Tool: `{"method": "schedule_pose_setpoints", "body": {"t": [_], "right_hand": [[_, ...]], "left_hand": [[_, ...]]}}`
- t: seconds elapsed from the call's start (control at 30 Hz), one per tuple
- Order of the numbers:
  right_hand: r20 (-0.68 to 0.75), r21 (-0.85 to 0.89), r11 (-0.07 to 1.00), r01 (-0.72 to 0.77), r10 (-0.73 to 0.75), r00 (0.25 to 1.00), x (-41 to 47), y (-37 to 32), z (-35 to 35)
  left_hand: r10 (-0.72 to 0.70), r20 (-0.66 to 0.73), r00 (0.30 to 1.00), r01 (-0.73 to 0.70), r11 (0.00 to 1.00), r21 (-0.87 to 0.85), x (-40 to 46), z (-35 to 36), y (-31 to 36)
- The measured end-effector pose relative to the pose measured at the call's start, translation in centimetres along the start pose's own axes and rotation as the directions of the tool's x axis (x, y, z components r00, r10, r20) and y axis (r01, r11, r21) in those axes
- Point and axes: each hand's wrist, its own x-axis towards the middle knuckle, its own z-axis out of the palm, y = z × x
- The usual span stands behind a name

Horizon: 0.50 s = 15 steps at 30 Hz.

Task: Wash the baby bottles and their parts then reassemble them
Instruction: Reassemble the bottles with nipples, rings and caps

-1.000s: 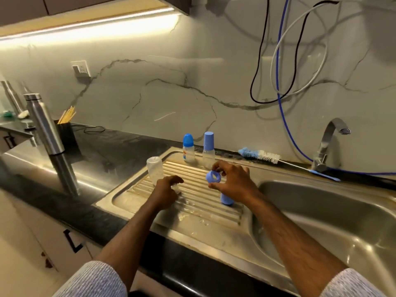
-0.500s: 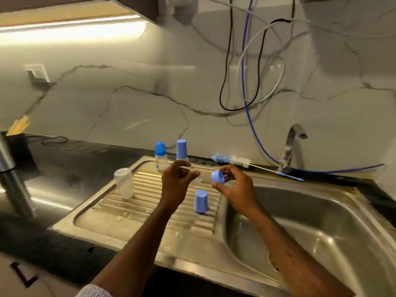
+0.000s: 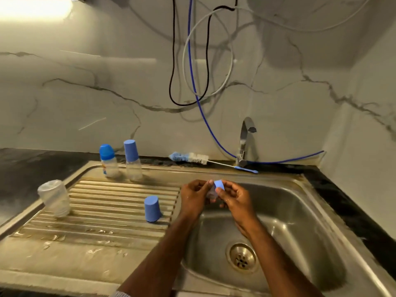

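Note:
Over the left edge of the sink basin (image 3: 300, 211), my right hand (image 3: 233, 200) pinches a blue collar ring (image 3: 219, 184). My left hand (image 3: 195, 196) holds a clear nipple (image 3: 211, 192) against that ring; most of the nipple is hidden by fingers. On the ribbed drainboard (image 3: 102, 211) a blue cap (image 3: 152, 208) stands upside down, and a clear bottle body (image 3: 54, 198) stands inverted at the left. Two assembled bottles stand at the back: one with a rounded blue cap (image 3: 108, 160), one with a tall blue cap (image 3: 132, 159).
A blue and white bottle brush (image 3: 192, 158) lies on the rim behind the basin, next to the steel tap (image 3: 245, 142). Black, grey and blue cables (image 3: 192, 82) hang down the marble wall. The drain (image 3: 242, 257) sits in the basin floor. Dark counter (image 3: 25, 168) lies left.
Both hands moved right from the drainboard to the basin's edge and came together. The left hand picked up the nipple and brought it to the ring. The camera turned right.

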Motion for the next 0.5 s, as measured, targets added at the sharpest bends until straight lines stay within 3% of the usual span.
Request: {"method": "schedule_pose_setpoints", "body": {"t": [0.17,0.27,0.5], "right_hand": [[-0.033,0.010,1.000,-0.017,0.018,0.999,1.3,0.4,-0.7],[-0.007,0.079,0.995,-0.059,0.059,0.998,1.4,0.6,-1.0],[0.099,0.127,0.979,-0.157,0.145,0.984,0.8,0.4,-1.2]], "left_hand": [[-0.010,0.186,0.983,0.024,0.997,-0.074,0.3,0.1,-1.5],[-0.009,0.200,0.980,0.022,0.998,-0.066,0.9,-0.4,-2.4],[-0.137,0.296,0.945,0.195,0.965,-0.175,1.4,-1.5,-2.8]]}}
